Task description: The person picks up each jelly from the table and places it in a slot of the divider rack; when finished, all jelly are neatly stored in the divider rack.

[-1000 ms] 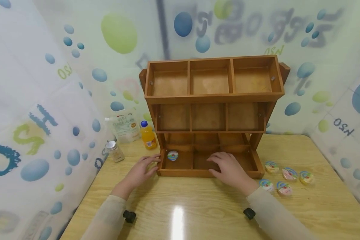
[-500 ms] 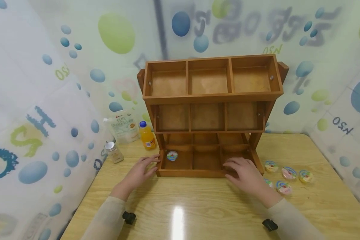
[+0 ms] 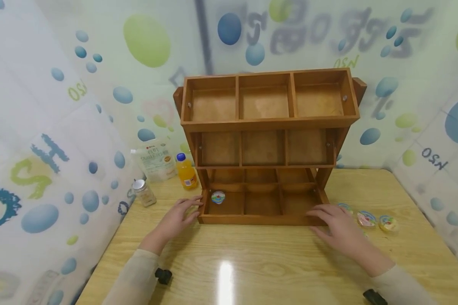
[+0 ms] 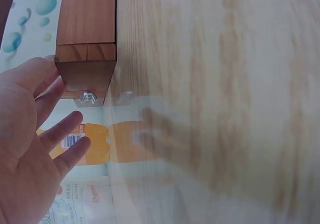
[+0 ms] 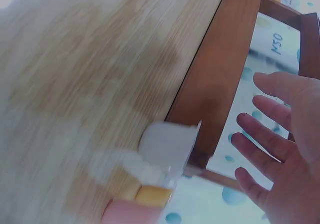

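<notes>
A brown wooden rack point(image 3: 267, 220) with three tiers of compartments stands on the table. My left hand point(image 3: 177, 221) rests its fingertips against the left end of the bottom tier, and the left wrist view shows the fingers point(image 4: 67, 131) spread and loose there. One small jelly cup point(image 3: 218, 197) with a printed lid sits in the bottom-left compartment. At the bottom tier's right front corner is my right hand point(image 3: 341, 231), empty, its fingers point(image 5: 262, 134) spread. Beside the rack lie several jelly cups, including a pink one point(image 3: 366, 219) and a yellow one point(image 3: 388, 223); my right hand partly hides others.
Left of the rack stand an orange drink bottle point(image 3: 186, 173) with a blue cap, a white printed pouch point(image 3: 156, 161) and a glass jar point(image 3: 144, 193) with a metal lid. A patterned curtain-like wall point(image 3: 149, 42) encloses the wooden table point(image 3: 252, 262).
My right hand has moved right, from the middle of the bottom tier to its right corner, and now covers some jelly cups. The left hand has stayed at the rack's left end.
</notes>
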Motion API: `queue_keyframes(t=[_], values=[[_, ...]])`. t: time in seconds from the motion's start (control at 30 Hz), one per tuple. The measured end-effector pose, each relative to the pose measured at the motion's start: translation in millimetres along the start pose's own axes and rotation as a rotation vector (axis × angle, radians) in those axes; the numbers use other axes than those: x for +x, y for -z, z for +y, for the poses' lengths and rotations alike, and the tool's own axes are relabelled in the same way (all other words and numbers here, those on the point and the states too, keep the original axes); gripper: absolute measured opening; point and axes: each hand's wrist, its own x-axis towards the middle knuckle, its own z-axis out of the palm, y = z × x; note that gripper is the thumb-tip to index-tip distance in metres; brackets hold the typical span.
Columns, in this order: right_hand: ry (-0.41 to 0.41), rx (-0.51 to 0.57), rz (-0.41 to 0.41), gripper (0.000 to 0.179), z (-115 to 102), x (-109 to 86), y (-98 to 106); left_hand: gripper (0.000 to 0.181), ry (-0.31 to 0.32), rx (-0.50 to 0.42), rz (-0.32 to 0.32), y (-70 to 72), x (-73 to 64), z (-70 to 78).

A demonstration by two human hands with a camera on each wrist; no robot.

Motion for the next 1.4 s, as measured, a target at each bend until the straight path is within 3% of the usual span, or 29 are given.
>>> queue_keyframes(t=[0.1,0.3,0.9,1.4], values=[[-0.015,-0.003,0.007,0.044,6.7,-7.2,5.1,0.034,0.005,0.004,-0.007,-0.9,0.5,-1.3],[-0.099,-0.018,-0.059,0.043,17.5,-22.4,15.7,0.033,0.045,-0.005,-0.034,1.5,0.6,0.2],[-0.087,-0.076,-0.079,0.047,35.6,-48.5,21.5,0.036,0.043,0.007,-0.044,2.3,-0.7,0.9],[-0.076,-0.053,-0.085,0.044,38.7,-49.2,14.8,0.035,0.045,0.011,-0.045,2.7,-0.5,0.5]])
